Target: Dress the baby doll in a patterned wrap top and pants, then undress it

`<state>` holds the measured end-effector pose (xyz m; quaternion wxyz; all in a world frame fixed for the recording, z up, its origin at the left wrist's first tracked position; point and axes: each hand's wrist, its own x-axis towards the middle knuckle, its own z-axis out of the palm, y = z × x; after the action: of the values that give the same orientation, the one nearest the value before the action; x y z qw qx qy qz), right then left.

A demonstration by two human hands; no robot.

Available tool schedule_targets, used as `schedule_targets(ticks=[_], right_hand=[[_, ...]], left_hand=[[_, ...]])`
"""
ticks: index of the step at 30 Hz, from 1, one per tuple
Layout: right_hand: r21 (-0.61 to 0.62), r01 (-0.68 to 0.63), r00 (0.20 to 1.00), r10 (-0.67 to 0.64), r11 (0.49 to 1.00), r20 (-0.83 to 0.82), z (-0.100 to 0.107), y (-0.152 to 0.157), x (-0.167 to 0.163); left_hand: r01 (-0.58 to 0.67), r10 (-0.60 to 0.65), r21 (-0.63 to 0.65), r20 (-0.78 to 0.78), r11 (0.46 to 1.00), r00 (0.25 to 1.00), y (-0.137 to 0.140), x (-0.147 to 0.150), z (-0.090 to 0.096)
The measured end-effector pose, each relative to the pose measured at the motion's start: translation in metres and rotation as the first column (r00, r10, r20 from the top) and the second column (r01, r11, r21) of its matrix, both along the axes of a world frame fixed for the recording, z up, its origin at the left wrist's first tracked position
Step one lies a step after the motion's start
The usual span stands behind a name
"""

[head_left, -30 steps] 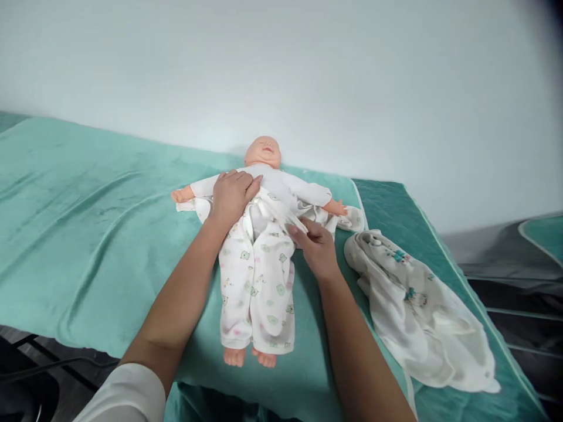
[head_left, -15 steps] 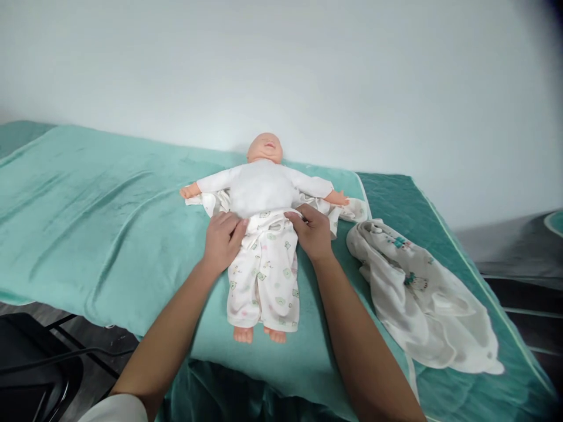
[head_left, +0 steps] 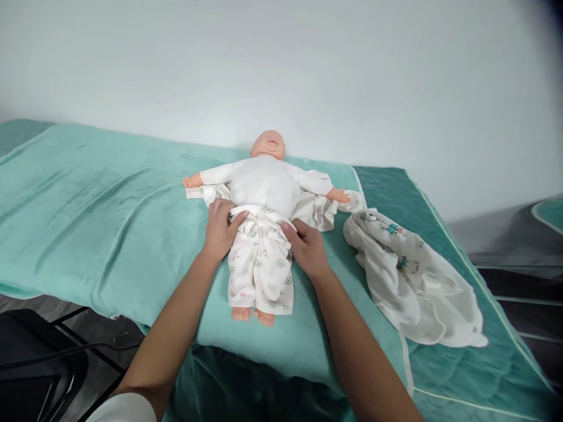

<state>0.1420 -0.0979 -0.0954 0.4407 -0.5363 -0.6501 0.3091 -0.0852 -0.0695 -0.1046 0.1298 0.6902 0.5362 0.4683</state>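
Note:
A baby doll point(head_left: 264, 184) in a white long-sleeved top lies on its back, arms spread, head toward the wall. Its legs are in white printed trousers point(head_left: 261, 269), with bare feet poking out below the cuffs. At the waist on the left, my left hand point(head_left: 221, 230) grips the waistband, thumb on top and fingers partly hidden behind the doll's side. My right hand point(head_left: 307, 245) pinches the trousers at the opposite hip. Under the doll's back and arms, a printed white garment point(head_left: 316, 210) lies spread out, partly covered by the body.
A crumpled white cloth point(head_left: 417, 287) with teal prints lies to the right. Light green blanket point(head_left: 109, 223) covers the bed, over a darker quilted cover point(head_left: 396, 190). Behind stands a white wall point(head_left: 281, 70). At lower left is a black chair point(head_left: 35, 363).
My left hand has moved up a little along the waist, and my right hand slightly lower. The waistband now lies flatter across the belly; the trouser cuffs and feet sit higher in view.

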Motion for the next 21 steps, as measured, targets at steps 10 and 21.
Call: schedule_targets(ticks=[10, 21], right_hand=[[-0.245, -0.265, 0.960, 0.233, 0.933, -0.153, 0.004, 0.005, 0.014], [0.010, 0.028, 0.998, -0.027, 1.000, -0.052, -0.005, 0.020, 0.003]], left_hand=[[-0.013, 0.073, -0.203, 0.290, 0.979, 0.954, -0.002, 0.003, 0.006], [0.050, -0.021, -0.087, 0.305, 0.995, 0.952, 0.017, 0.012, 0.007]])
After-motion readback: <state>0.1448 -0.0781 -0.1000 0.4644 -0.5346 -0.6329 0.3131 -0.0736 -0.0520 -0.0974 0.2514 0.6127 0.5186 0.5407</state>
